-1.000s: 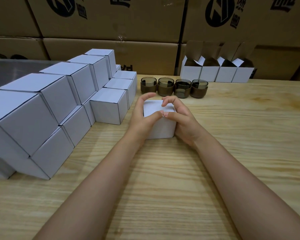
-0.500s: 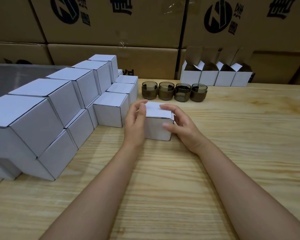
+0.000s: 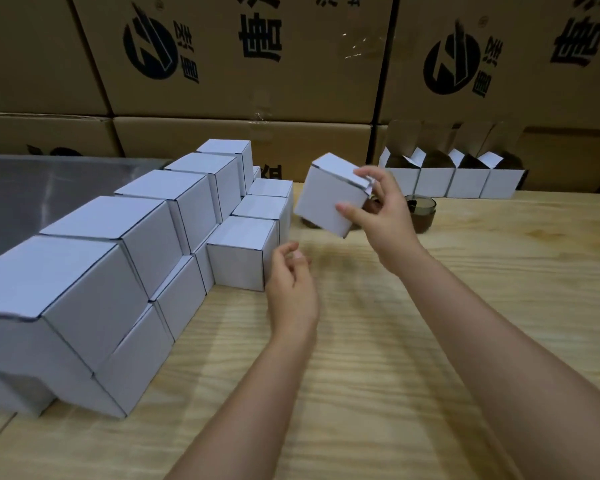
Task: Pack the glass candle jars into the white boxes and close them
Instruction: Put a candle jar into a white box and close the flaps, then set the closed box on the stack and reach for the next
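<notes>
Far brown cartons (image 3: 291,95) carry a black round logo (image 3: 149,46) and big black Chinese characters (image 3: 260,38), seemingly upside down; we cannot read them surely. Same print repeats on the right carton (image 3: 534,98).

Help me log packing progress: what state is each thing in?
Held white box: closed, tilted, in the air above the table.
Right hand: grips that box.
Left hand: empty, fingers loosely curled.
Stacked white boxes: closed.
Back-row boxes: open, flaps up.
Glass candle jar: upright on the table, unboxed.
</notes>
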{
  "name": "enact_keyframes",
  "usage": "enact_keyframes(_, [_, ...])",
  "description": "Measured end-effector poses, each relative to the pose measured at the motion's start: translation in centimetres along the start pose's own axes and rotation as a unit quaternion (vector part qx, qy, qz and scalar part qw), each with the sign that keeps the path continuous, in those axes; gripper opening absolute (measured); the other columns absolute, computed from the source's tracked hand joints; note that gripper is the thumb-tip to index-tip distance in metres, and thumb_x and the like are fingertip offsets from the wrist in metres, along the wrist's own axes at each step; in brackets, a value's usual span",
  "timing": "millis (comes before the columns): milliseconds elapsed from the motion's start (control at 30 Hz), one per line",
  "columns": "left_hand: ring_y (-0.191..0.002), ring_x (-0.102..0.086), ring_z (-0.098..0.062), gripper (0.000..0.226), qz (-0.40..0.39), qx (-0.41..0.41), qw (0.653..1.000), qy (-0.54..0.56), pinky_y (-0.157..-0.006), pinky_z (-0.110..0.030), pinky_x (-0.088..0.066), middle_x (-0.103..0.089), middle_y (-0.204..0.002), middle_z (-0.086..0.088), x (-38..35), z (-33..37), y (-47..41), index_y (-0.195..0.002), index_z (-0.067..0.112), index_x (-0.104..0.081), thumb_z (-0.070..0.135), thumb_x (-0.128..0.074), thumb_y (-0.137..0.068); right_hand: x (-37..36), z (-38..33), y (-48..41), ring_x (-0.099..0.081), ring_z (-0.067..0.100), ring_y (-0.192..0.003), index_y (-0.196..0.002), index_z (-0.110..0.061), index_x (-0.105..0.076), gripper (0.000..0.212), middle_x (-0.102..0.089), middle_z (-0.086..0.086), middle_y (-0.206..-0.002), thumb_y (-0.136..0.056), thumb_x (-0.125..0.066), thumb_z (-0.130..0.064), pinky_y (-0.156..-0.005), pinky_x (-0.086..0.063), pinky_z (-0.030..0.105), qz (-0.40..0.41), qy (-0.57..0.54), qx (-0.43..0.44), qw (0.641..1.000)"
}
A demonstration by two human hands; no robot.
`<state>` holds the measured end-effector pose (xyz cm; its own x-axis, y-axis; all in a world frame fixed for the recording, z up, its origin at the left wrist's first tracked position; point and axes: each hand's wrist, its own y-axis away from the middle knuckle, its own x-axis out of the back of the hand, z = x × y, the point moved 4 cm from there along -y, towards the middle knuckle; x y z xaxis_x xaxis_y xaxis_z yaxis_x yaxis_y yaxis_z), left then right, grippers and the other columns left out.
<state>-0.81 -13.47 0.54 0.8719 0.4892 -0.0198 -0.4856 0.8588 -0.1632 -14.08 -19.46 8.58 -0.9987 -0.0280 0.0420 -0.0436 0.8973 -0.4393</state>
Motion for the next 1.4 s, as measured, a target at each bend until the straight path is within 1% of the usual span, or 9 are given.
enact_keyframes(233, [-0.092, -0.062, -0.017, 0.021, -0.001, -0.025, 0.999, -0.036, -0.087, -0.041, -0.049, -0.064, -0.097, 0.005, -0.4, -0.6, 0.0, -0.107, 0.038, -0.049, 0.041, -0.035, -0.091, -5.2, 0.7, -9.3, -0.051, 0.009, -0.096, -0.118, -0.020, -0.047, 0.044, -0.045, 0.002, -0.122, -0.084, -0.067, -0.002, -0.056, -0.051, 0.015, -0.073, 0.066, -0.008, 0.995])
enact_keyframes(500, [-0.089, -0.062, -0.013, 0.030, -0.014, -0.025, 0.999, -0.042, -0.081, -0.036, -0.048, -0.064, -0.088, 0.009, -0.4, -0.6, 0.0, -0.107, 0.041, -0.049, 0.048, -0.033, -0.083, -9.0, 3.5, -11.1, -0.050, 0.004, -0.092, -0.126, -0.011, -0.045, 0.046, -0.045, 0.000, -0.122, -0.086, -0.061, 0.005, -0.065, -0.049, 0.010, -0.134, 0.049, -0.019, 0.990])
enact_keyframes(600, [-0.093, -0.061, -0.014, 0.031, -0.019, -0.025, 0.998, -0.054, -0.083, -0.037, -0.048, -0.065, -0.092, 0.009, -0.4, -0.6, 0.0, -0.109, 0.041, -0.049, 0.048, -0.033, -0.083, -9.5, 3.8, -11.3, -0.051, 0.012, -0.105, -0.134, -0.012, -0.041, 0.052, -0.046, 0.001, -0.124, -0.088, -0.060, 0.004, -0.083, -0.050, 0.018, -0.145, 0.060, -0.015, 0.987])
enact_keyframes(733, [-0.088, -0.062, -0.014, 0.018, -0.015, -0.020, 0.998, -0.064, -0.081, -0.037, -0.048, -0.065, -0.086, 0.009, -0.5, -0.5, 0.0, -0.109, 0.039, -0.048, 0.039, -0.039, -0.094, -9.7, 4.1, -10.8, -0.041, 0.011, -0.123, -0.151, -0.021, -0.012, 0.084, -0.031, 0.005, -0.150, -0.087, -0.062, 0.003, -0.099, -0.043, 0.022, -0.156, 0.029, -0.046, 0.986])
enact_keyframes(800, [-0.090, -0.063, -0.013, 0.014, -0.020, -0.006, 0.997, -0.073, -0.082, -0.036, -0.048, -0.066, -0.087, 0.010, -0.5, -0.5, -0.1, -0.107, 0.038, -0.049, 0.031, -0.043, -0.096, -9.0, 4.0, -10.1, -0.031, 0.008, -0.130, -0.152, -0.025, -0.002, 0.095, -0.018, 0.002, -0.156, -0.086, -0.068, -0.006, -0.099, -0.037, 0.014, -0.131, 0.053, -0.048, 0.989])
enact_keyframes(900, [-0.091, -0.063, -0.011, 0.011, -0.032, 0.008, 0.995, -0.095, -0.081, -0.032, -0.048, -0.067, -0.088, 0.012, -0.5, -0.6, -0.1, -0.099, 0.036, -0.054, 0.027, -0.048, -0.095, -6.4, 4.0, -8.0, -0.023, 0.018, -0.141, -0.151, -0.026, -0.010, 0.086, -0.019, 0.005, -0.157, -0.087, -0.067, -0.015, -0.110, -0.029, 0.031, -0.035, 0.088, -0.047, 0.994])
enact_keyframes(1033, [-0.089, -0.063, -0.011, 0.009, -0.061, 0.005, 0.989, -0.137, -0.082, -0.032, -0.048, -0.066, -0.089, 0.012, -0.8, -0.3, 0.0, -0.091, 0.029, -0.059, 0.022, -0.053, -0.093, -0.8, 4.3, -2.8, -0.049, 0.008, -0.106, -0.143, -0.023, -0.032, 0.058, -0.048, -0.008, -0.119, -0.092, -0.058, -0.016, -0.088, -0.041, 0.023, 0.080, 0.086, -0.072, 0.990])
enact_keyframes(1200, [-0.087, -0.062, -0.012, 0.011, -0.072, -0.008, 0.984, -0.164, -0.079, -0.028, -0.047, -0.066, -0.087, 0.010, -0.8, 0.1, 0.2, -0.087, 0.026, -0.062, 0.020, -0.054, -0.091, 4.7, 5.7, 3.7, -0.055, 0.004, -0.087, -0.118, -0.028, -0.049, 0.030, -0.058, -0.005, -0.108, -0.094, -0.052, -0.010, -0.060, -0.042, 0.009, 0.199, 0.054, -0.109, 0.972])
enact_keyframes(1400, [-0.086, -0.061, -0.010, 0.015, -0.079, -0.004, 0.981, -0.176, -0.078, -0.027, -0.046, -0.065, -0.085, 0.014, -0.8, 0.4, 0.4, -0.082, 0.030, -0.062, 0.020, -0.054, -0.090, 6.0, 6.9, 4.5, -0.053, 0.006, -0.074, -0.107, -0.025, -0.053, 0.023, -0.057, -0.006, -0.098, -0.094, -0.049, -0.007, -0.054, -0.043, 0.011, 0.234, 0.044, -0.134, 0.962])
